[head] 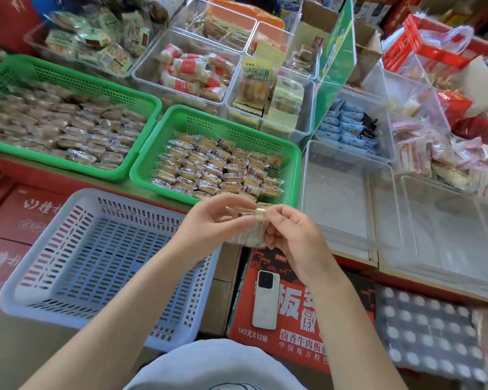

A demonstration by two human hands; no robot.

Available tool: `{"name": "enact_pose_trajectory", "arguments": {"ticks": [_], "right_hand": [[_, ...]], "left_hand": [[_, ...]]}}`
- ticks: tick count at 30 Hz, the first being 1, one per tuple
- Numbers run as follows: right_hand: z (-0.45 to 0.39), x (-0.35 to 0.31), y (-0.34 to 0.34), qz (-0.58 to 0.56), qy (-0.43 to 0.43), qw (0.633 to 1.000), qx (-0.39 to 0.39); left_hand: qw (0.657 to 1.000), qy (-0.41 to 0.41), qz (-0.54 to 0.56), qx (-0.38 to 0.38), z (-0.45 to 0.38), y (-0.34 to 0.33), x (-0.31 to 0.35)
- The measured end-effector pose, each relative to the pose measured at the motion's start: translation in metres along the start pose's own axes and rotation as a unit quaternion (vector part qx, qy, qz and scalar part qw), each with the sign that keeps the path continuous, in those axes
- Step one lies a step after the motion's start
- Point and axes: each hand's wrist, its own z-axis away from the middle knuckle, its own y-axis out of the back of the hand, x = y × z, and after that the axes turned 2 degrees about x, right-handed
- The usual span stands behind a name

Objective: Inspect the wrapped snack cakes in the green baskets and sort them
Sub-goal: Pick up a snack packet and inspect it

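Observation:
Two green baskets hold several clear-wrapped snack cakes: a large basket (pixel 76 80) at the left and a smaller one (pixel 295 164) in the middle. Just in front of the smaller basket I hold one wrapped snack cake (pixel 251 235) between both hands. My left hand (pixel 212 220) grips its left side with curled fingers. My right hand (pixel 293 235) pinches its right edge. The wrapper's middle is partly hidden by my fingers.
An empty pale blue slotted basket (pixel 102 249) sits at the lower left. Empty clear bins (pixel 347 198) stand to the right. Clear bins of other packaged snacks (pixel 192 71) fill the back. A white phone (pixel 265 299) lies on a red carton below my hands.

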Motion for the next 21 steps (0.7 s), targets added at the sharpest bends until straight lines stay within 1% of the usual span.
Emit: {"name": "enact_pose_trajectory", "arguments": {"ticks": [7, 11, 13, 15, 19, 21], "right_hand": [[-0.001, -0.003, -0.003, -0.008, 0.011, 1.000, -0.009], [-0.006, -0.001, -0.003, 0.041, 0.035, 0.999, 0.004], [-0.012, 0.000, -0.002, 0.055, 0.032, 0.998, 0.005], [-0.018, 0.002, 0.001, 0.040, 0.018, 0.999, 0.015], [-0.028, 0.003, 0.008, 0.026, 0.003, 0.998, 0.048], [-0.032, 0.005, 0.011, 0.004, -0.008, 0.998, 0.069]], "left_hand": [[0.999, 0.012, -0.013, 0.048, -0.006, 0.006, -0.002], [0.997, 0.022, 0.002, 0.076, -0.011, 0.003, -0.003], [0.996, 0.031, 0.006, 0.079, -0.013, 0.000, -0.004], [0.996, 0.040, 0.001, 0.081, -0.017, -0.002, -0.008], [0.994, 0.084, 0.004, 0.076, -0.026, -0.007, -0.010], [0.989, 0.128, 0.041, 0.060, -0.031, -0.007, -0.008]]}}
